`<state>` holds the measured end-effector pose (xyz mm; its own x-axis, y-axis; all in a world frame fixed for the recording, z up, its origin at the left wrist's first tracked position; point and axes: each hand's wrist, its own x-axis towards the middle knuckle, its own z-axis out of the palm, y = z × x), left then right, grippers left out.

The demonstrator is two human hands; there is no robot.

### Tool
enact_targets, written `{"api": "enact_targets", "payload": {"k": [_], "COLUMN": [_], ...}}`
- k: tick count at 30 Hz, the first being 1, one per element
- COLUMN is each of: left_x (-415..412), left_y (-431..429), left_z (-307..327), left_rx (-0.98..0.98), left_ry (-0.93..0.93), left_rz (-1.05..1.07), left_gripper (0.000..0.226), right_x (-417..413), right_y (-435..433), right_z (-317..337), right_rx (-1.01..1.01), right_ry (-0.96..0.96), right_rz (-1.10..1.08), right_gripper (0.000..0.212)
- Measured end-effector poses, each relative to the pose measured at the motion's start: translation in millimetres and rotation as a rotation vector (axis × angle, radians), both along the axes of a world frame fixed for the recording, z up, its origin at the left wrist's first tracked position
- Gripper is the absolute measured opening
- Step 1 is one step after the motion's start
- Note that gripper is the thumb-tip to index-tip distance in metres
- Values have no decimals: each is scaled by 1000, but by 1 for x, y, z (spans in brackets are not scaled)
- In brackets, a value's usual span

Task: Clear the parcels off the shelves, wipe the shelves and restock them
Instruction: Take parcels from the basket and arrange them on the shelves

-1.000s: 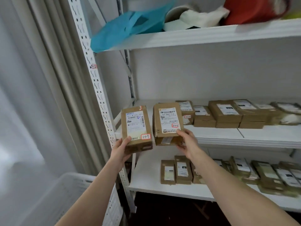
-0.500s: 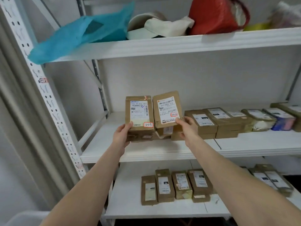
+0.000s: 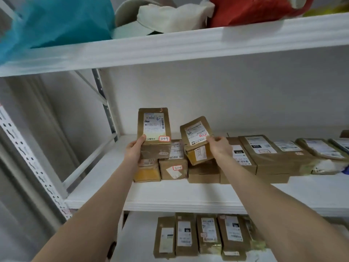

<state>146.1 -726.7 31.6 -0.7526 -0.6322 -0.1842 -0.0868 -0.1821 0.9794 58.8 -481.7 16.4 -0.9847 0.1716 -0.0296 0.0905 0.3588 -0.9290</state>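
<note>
- An upright parcel [image 3: 154,125] is gripped by the left hand [image 3: 135,150], with the thumb laid on its face.
- A tilted parcel [image 3: 196,137] is pinched at its edge by the right hand [image 3: 219,148].
- Both are held just over the row of parcels [image 3: 264,154] lying on the middle shelf [image 3: 188,195].
- Restocking is judged to be in hand, though lifting off cannot be ruled out.
- Next, a flat, stable seat is needed for each parcel.
- The row is cut off at the right edge, and most label print cannot be read.

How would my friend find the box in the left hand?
Find the middle shelf, lined with brown parcels. Over its left end the left hand holds a box upright. It stands straight and highest, unlike the tilted box in the right hand.
</note>
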Motion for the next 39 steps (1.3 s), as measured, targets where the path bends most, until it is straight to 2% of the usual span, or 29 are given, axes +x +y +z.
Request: {"api": "enact_targets", "payload": {"k": [5, 9, 11, 18, 21, 23, 25, 28, 31, 34, 39], "left_x": [-11, -19, -22, -27, -30, -31, -31, -29, -24, -19, -5], "left_y": [-5, -11, -17, -35, -41, -43, -44, -53, -66, -85, -126], "left_z": [-2, -2, -1, 1, 0, 0, 0, 2, 4, 7, 13], "left_rx": [22, 31, 37, 52, 43, 38, 43, 34, 42, 57, 10], "left_ry": [-26, -32, -29, -49, -53, -60, -71, -82, -94, -85, -66], "left_rz": [-21, -42, -44, -37, -34, -43, -49, -49, -27, 2, 101], "left_gripper": [57, 54, 52, 52, 45, 44, 46, 45, 49, 52, 45], "right_x": [-4, 4, 7, 12, 12, 11, 11, 7, 4, 6, 24], "right_y": [-7, -15, -23, -38, -43, -51, -58, -56, -55, -78, -142], "right_z": [-7, -5, -5, -12, -13, -11, -12, -19, -13, 1, 5], "right_rx": [485, 760, 863, 896, 970, 987, 1042, 1039, 1011, 997, 1007], "right_ry": [-9, 167, 197, 19, 155, 215, 220, 173, 131, 245, 396], "right_rz": [-3, 80, 172, 239, 248, 341, 433, 459, 460, 442, 525], "right_gripper": [50, 64, 70, 78, 80, 79, 69, 54, 59, 69, 64]}}
